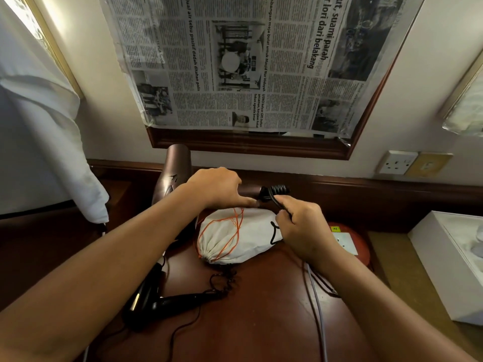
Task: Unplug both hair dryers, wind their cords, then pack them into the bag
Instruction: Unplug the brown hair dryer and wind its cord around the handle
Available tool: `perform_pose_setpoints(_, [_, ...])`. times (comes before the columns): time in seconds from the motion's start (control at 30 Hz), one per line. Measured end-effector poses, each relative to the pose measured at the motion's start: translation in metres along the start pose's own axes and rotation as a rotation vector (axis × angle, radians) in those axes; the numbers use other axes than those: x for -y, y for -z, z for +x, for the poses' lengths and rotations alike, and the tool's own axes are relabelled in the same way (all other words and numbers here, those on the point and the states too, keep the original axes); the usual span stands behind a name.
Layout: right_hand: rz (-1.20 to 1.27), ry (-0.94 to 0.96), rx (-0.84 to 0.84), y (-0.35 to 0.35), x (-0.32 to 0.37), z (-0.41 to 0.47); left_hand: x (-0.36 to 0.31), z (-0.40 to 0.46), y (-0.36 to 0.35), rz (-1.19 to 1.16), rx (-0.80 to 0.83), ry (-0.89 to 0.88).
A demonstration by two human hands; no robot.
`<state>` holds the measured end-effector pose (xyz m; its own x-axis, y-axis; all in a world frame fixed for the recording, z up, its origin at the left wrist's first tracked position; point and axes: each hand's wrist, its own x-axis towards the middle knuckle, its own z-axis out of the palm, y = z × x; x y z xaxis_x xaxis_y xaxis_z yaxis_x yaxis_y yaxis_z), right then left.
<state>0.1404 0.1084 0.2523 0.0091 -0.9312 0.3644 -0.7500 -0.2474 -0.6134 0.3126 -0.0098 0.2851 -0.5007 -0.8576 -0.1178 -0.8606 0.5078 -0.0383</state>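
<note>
Head view, looking down over a dark reddish wooden desk (261, 322).

Hidden or hard to read: handle of the bronze hair dryer (172, 173) mostly covered by the left hand (215, 188), only its end and the first black coils of cord (277, 192) poking out to the right. Contents of the bag not visible. Far end of the black hair dryer's cord lost off the bottom edge. White power strip (346, 242) half covered by the right hand (303, 231); whether anything is plugged into it, impossible to say. Mirror behind covered by taped newspaper (235, 61).

Task things: bronze dryer held above the back of the desk, barrel pointing up toward the mirror frame. Left hand wrapped over its handle, index finger stretched along it. Right hand closed round a black cord just right of the coils, pinching it. Hands near each other, not touching. Grey cloth drawstring bag (235, 236) lying on the desk just below both hands, mouth gathered, orange string looped across it. Black hair dryer (154, 296) lying on the desk nearer the body, beneath the left forearm, curly cord bunched at its handle end. Wall socket (398, 162) at the right.
</note>
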Motion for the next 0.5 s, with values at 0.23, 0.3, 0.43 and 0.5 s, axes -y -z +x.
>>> perform_pose_setpoints(0.23, [0.482,-0.278,0.078,-0.005,0.006,-0.01,0.008,0.001,0.006,-0.043,-0.049,0.016])
perform_pose_setpoints(0.3, [0.631,-0.348,0.112,-0.006,0.006,-0.013,0.01,-0.001,0.008,-0.058,-0.062,0.016])
perform_pose_setpoints(0.43, [0.686,-0.392,0.124,-0.01,-0.001,-0.018,0.009,-0.008,0.013,-0.071,-0.068,-0.002])
perform_pose_setpoints(0.5, [0.653,-0.403,0.146,-0.013,-0.006,-0.021,0.007,-0.01,0.016,-0.097,-0.072,-0.006])
